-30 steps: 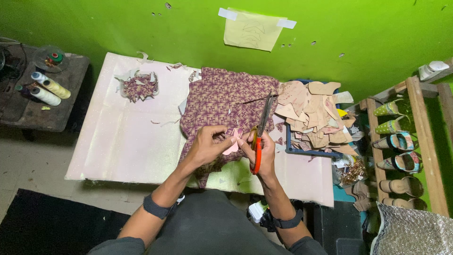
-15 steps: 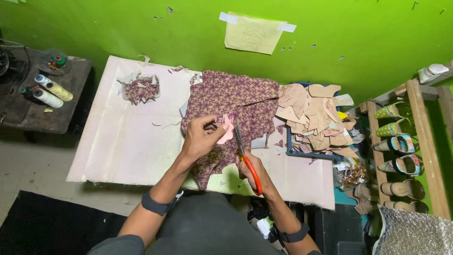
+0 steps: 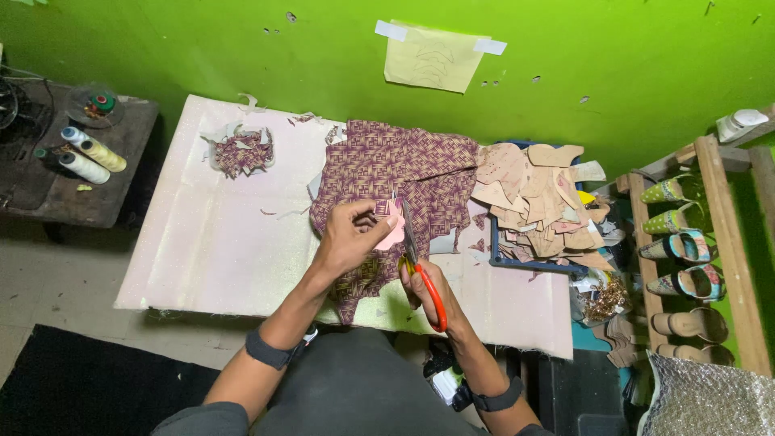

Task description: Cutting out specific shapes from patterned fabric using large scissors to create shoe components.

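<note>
The left hand [image 3: 349,236] pinches a small pink pattern piece [image 3: 393,230] against the purple woven-print fabric [image 3: 395,173] above the pale board [image 3: 210,242], steadying it while the right hand [image 3: 428,291] grips orange-handled scissors [image 3: 420,266], blades at its edge.

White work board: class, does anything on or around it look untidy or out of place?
Yes. Patterned fabric scraps are heaped at the white work board's far left corner, and loose tan cut-out pieces spill over the blue tray to the right.

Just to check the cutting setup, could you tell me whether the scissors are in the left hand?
No, the orange-handled scissors are held in the right hand, while the left hand holds a pink piece.
</note>
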